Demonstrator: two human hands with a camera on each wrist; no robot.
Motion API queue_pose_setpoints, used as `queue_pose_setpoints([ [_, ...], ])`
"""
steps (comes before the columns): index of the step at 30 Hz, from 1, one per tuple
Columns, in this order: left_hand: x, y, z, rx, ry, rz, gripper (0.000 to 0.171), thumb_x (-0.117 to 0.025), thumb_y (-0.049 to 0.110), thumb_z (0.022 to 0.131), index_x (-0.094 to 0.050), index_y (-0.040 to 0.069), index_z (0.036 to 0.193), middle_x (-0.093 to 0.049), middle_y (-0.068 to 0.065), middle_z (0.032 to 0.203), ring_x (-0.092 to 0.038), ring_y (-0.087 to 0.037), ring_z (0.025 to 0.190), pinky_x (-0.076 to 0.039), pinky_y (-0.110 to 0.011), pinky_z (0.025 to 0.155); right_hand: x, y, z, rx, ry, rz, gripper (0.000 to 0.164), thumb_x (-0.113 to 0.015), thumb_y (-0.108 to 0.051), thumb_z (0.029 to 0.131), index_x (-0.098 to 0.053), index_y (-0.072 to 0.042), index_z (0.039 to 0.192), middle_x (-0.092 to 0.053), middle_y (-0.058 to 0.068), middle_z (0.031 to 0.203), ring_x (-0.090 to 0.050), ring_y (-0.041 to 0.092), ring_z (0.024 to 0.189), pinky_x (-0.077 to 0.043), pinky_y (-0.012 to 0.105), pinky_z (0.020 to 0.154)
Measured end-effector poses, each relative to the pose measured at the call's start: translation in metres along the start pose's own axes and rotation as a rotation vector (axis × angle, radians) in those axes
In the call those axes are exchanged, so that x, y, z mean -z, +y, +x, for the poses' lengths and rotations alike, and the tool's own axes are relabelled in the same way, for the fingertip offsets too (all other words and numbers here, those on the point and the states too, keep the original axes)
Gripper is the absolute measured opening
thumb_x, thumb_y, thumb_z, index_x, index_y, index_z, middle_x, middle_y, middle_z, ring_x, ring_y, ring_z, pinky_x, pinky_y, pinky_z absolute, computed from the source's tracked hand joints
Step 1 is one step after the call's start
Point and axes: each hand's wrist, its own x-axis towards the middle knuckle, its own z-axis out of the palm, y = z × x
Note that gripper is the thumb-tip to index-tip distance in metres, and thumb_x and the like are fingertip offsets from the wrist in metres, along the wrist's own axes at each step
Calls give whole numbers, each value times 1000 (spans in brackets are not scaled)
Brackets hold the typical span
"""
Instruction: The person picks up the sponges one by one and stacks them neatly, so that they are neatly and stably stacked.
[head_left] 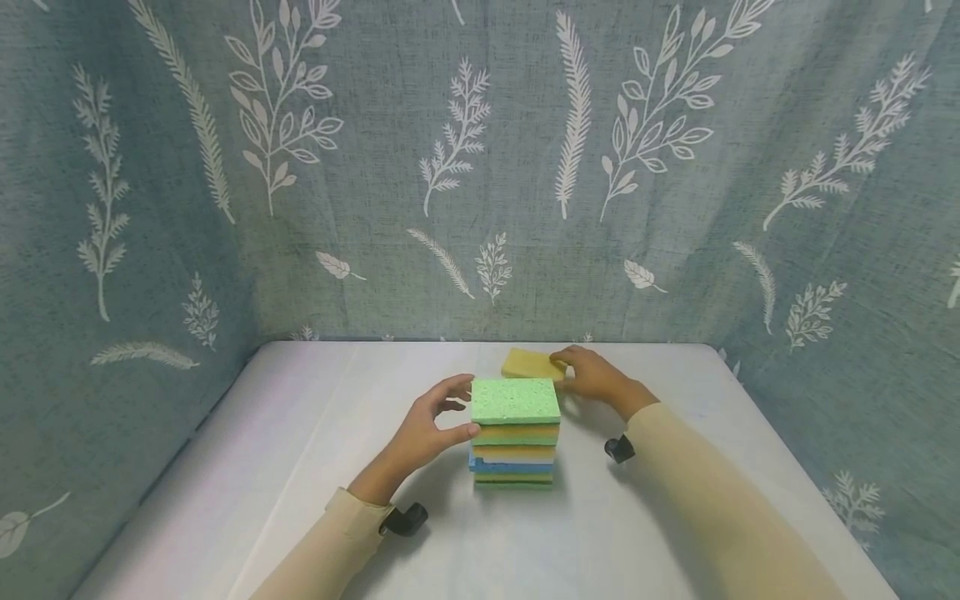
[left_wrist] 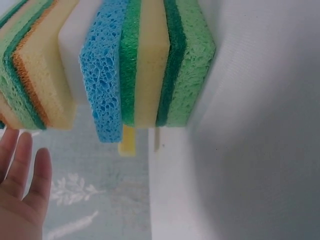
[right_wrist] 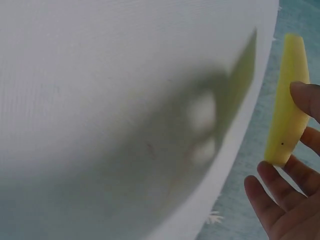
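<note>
A stack of sponges (head_left: 514,457) stands on the table, topped by a light green sponge (head_left: 513,400). In the left wrist view, a blue sponge (left_wrist: 104,75) juts out beyond its neighbours, with green, cream and white layers around it. My left hand (head_left: 422,433) is at the stack's left side, fingers extended and thumb close to the upper layers; whether it touches is unclear. Behind the stack, my right hand (head_left: 600,382) pinches the right end of a yellow sponge (right_wrist: 287,105) between thumb and fingers. That sponge is held off the table, its shadow beneath.
The white table (head_left: 300,500) reaches back to a grey-green curtain (head_left: 390,167) with white leaf prints, which also hangs along both sides. A dark wrist camera (head_left: 405,520) sits on the left wrist and another camera (head_left: 619,450) on the right.
</note>
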Motion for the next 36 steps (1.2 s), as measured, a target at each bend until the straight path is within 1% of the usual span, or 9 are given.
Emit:
queue_pose_setpoints([
  [2,0,0,0,-1,3,4,64,-77,8,82,-47,0,139,-58,-15,120,-54,-29,113,-42,-59,96,5,-3,-2,13,-7,-9,56,-68,-35,91,-54,-8,138,-49,16,139,-44,36,129,-35,52,105],
  [5,0,0,0,-4,6,11,64,-77,8,82,-48,0,139,-59,-14,120,-54,-29,112,-42,-58,96,14,-9,-4,22,-11,-15,56,-67,-35,91,-53,-9,139,-44,18,144,-39,39,133,-33,55,106],
  [8,-1,0,1,-7,8,16,64,-77,8,82,-48,1,139,-59,-14,120,-54,-33,113,-43,-58,96,23,-15,-7,37,-4,-24,56,-66,-35,91,-53,-10,139,-42,19,145,-37,40,134,-31,58,106],
  [12,-1,-1,1,-6,8,12,63,-77,7,82,-48,1,138,-59,-14,119,-53,-37,113,-42,-58,96,33,-22,-10,42,-12,-21,55,-65,-39,92,-53,-13,140,-43,16,145,-38,40,133,-31,61,105],
  [16,-1,0,1,-1,7,10,64,-77,7,82,-48,0,139,-58,-15,119,-52,-40,113,-42,-59,96,40,-25,-12,59,-19,-15,55,-63,-41,93,-53,-14,140,-44,13,144,-40,38,131,-35,59,102],
  [20,0,-1,1,-3,6,8,63,-76,7,83,-47,0,139,-58,-16,119,-51,-44,114,-42,-59,96,45,-27,-15,84,-5,-20,55,-62,-42,93,-53,-14,140,-46,12,141,-45,36,127,-40,57,98],
  [27,0,-1,1,-10,5,8,63,-76,8,83,-48,1,139,-58,-16,121,-52,-42,114,-41,-60,96,55,-36,-21,92,-7,-20,55,-61,-43,93,-53,-16,140,-45,11,143,-44,35,129,-39,56,100],
  [34,0,-2,1,-16,2,-5,63,-76,7,83,-48,0,138,-58,-16,120,-51,-45,114,-40,-62,95,67,-46,-29,122,26,-31,55,-61,-43,93,-54,-15,140,-47,9,141,-46,33,127,-40,55,99],
  [36,0,-1,0,-14,4,1,63,-76,8,83,-48,1,138,-58,-15,120,-52,-43,113,-41,-62,95,69,-48,-31,135,35,-28,55,-61,-43,93,-54,-15,139,-48,8,140,-47,31,126,-41,53,99],
])
